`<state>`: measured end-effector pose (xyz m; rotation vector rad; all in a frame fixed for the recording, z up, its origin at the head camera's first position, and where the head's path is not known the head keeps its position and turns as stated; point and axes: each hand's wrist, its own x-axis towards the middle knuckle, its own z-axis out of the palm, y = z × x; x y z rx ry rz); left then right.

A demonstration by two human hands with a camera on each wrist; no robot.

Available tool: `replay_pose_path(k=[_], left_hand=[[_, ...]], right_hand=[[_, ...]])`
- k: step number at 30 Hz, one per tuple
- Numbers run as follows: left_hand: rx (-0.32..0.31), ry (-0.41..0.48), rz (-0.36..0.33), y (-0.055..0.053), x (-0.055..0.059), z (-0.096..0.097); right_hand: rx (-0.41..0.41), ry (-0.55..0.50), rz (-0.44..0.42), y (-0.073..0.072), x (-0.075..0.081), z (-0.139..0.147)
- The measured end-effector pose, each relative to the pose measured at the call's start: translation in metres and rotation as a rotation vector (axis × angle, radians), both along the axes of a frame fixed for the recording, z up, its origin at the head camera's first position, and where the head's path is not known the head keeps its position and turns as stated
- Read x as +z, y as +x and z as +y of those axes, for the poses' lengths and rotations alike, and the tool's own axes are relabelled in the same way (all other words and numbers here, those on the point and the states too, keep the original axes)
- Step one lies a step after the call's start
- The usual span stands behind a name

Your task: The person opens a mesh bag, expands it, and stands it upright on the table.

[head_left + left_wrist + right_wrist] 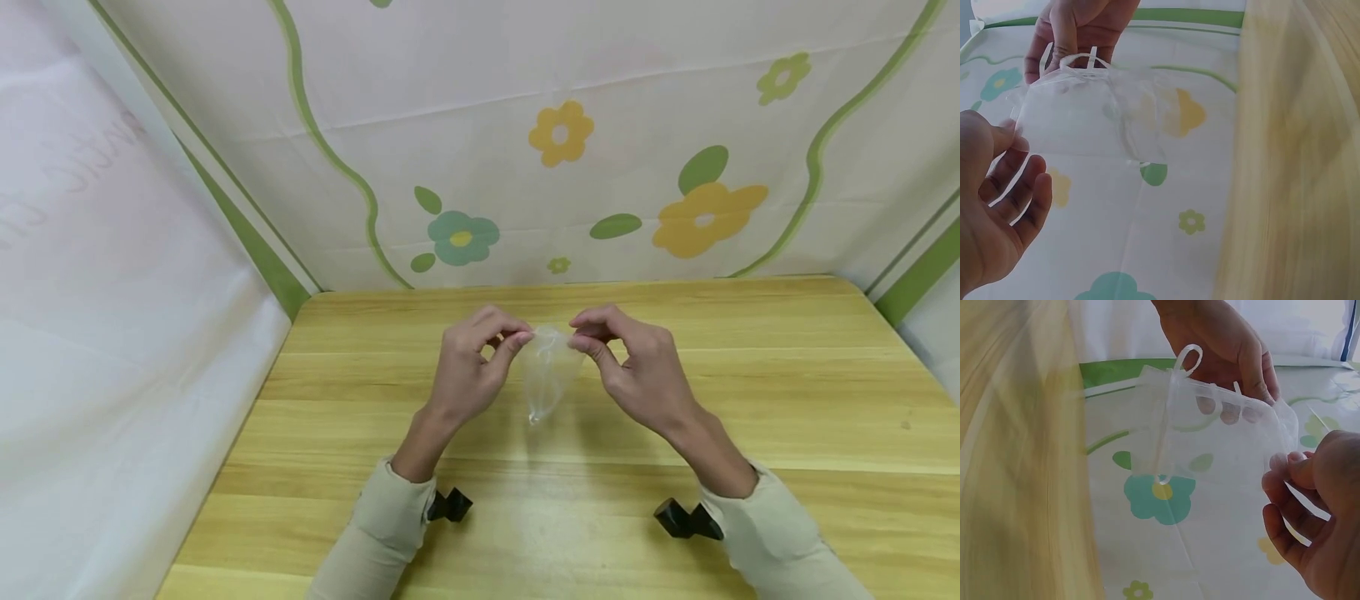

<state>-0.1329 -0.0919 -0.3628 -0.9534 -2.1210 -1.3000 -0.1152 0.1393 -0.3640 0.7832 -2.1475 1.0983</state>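
Pinching a sheer white bag [546, 375] between thumb and fingers, your left hand [468, 367] holds it at nine o'clock and your right hand [647, 367] at three, fingertips pointing toward each other. The bag hangs above the wooden surface [555, 542], its narrow end toward six o'clock. At ten o'clock, lettering [97, 158] on the white cloth [112, 333] is too faint to read.

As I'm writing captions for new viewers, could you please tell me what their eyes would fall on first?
Probably the translucent bag, pinched by the left hand and the right hand over the wooden table. Next, perhaps, the bold orange flowers and teal flower printed on the pale cloth beyond the table's far edge.
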Motion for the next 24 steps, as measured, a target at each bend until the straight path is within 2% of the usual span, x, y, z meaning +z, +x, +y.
replay_pose_path(k=[3,12,19,24], left_hand=[[-0.009,0.0,-0.022,0.001,-0.002,0.002],[-0.09,-0.024,-0.069,0.003,-0.006,0.011],[-0.082,-0.031,-0.069,0.005,-0.005,0.012],[-0.076,-0.016,-0.031,0.005,-0.005,0.012]], right_hand=[[0.014,-0.031,-0.015,0.001,-0.001,-0.002],[0.05,-0.121,-0.025,0.002,-0.002,-0.006],[0.046,-0.158,-0.013,0.003,-0.001,-0.006],[0.046,-0.16,-0.005,0.003,-0.002,-0.006]])
